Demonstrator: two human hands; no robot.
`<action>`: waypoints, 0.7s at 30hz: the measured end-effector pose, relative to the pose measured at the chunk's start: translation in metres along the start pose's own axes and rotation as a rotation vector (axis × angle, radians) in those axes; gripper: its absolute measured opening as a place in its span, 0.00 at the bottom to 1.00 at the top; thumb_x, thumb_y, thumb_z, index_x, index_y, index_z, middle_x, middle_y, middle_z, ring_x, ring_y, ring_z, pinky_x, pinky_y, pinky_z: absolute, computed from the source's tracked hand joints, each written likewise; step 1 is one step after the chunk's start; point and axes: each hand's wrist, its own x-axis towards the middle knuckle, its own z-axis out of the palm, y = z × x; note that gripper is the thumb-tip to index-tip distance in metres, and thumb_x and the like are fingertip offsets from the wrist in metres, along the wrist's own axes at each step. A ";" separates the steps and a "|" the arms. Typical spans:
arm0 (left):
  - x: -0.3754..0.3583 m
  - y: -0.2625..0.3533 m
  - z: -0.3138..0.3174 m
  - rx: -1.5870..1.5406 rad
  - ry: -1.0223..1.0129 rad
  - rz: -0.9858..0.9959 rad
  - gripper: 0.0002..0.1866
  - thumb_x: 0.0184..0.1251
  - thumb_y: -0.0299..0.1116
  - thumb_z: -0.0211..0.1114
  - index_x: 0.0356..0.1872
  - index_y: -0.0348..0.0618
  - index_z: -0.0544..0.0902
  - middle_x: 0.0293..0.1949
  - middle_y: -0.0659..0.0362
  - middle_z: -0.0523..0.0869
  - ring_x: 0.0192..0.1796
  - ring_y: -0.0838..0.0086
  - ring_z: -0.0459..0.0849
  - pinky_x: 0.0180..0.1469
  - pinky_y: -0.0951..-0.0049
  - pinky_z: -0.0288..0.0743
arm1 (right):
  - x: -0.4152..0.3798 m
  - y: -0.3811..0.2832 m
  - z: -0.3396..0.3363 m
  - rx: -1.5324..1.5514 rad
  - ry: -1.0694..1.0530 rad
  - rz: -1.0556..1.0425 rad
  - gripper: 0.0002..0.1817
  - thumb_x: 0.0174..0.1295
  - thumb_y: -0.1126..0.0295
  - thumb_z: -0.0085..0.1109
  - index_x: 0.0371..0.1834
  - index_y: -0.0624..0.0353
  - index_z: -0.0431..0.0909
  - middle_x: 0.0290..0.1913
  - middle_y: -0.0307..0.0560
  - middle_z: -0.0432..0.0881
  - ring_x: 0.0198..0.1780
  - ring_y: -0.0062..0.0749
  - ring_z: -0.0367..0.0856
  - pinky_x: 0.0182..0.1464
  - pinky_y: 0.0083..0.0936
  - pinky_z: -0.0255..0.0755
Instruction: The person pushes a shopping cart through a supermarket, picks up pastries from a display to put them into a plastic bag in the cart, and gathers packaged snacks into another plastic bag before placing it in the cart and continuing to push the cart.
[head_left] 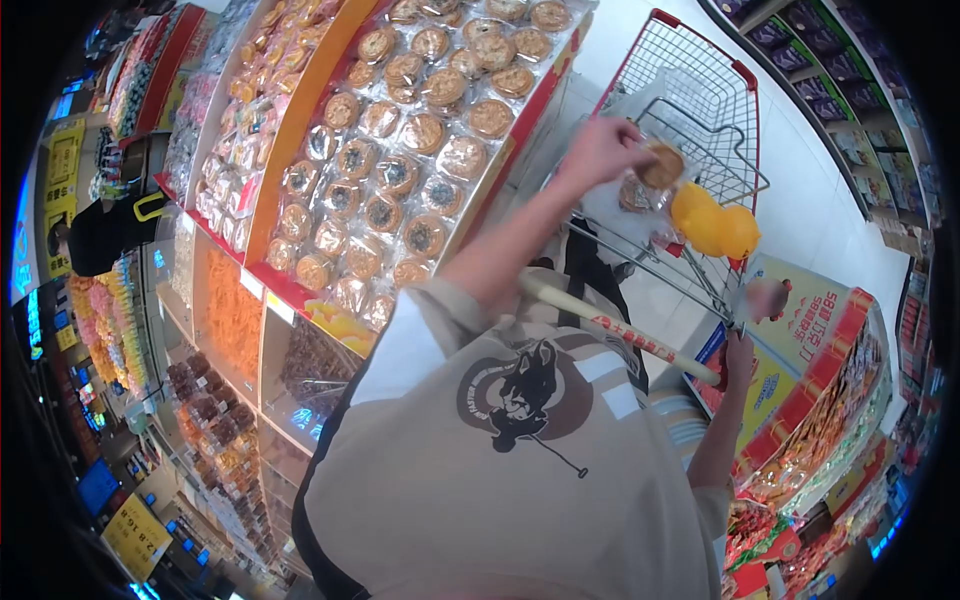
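Note:
My left hand [610,150] is stretched out over the shopping cart, fingers closed at the edge of a round, golden-brown cookie [660,165] in clear wrapping. Another clear-wrapped item [636,194] lies below it, on crumpled clear plastic. A rounded, two-lobed yellow object [714,222] is beside the cookie, at the near part of the cart [752,108]. Down at the right, my right hand [738,358] is closed at the end of the cart's pale push handle [630,335], which has red lettering. The handle crosses in front of my body.
Left of the cart stands a sloped display [420,130] with rows of wrapped round cookies, divided by an orange board [285,120]. More sweets fill bins behind it. A red-and-yellow promotional display [800,390] stands close on the right. A person in dark clothes [105,235] is at far left.

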 end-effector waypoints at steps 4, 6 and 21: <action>-0.002 -0.006 -0.052 -0.144 0.124 -0.108 0.18 0.44 0.38 0.79 0.32 0.37 0.84 0.21 0.67 0.81 0.24 0.86 0.76 0.29 0.84 0.71 | -0.003 -0.011 -0.007 0.000 -0.031 -0.011 0.11 0.65 0.66 0.47 0.26 0.59 0.69 0.13 0.40 0.69 0.10 0.25 0.68 0.12 0.22 0.61; -0.003 -0.019 -0.063 -0.234 0.134 -0.098 0.18 0.46 0.37 0.78 0.32 0.35 0.84 0.21 0.67 0.81 0.24 0.86 0.76 0.29 0.84 0.71 | 0.005 -0.002 -0.007 -0.002 -0.023 -0.013 0.11 0.65 0.66 0.47 0.26 0.60 0.69 0.12 0.40 0.69 0.09 0.25 0.67 0.12 0.22 0.61; 0.007 -0.131 -0.134 0.021 0.721 -0.415 0.21 0.48 0.45 0.76 0.32 0.33 0.87 0.29 0.54 0.88 0.34 0.71 0.85 0.40 0.71 0.76 | -0.005 -0.012 -0.007 0.019 -0.004 0.040 0.11 0.64 0.65 0.48 0.36 0.62 0.75 0.16 0.41 0.73 0.12 0.26 0.71 0.15 0.23 0.64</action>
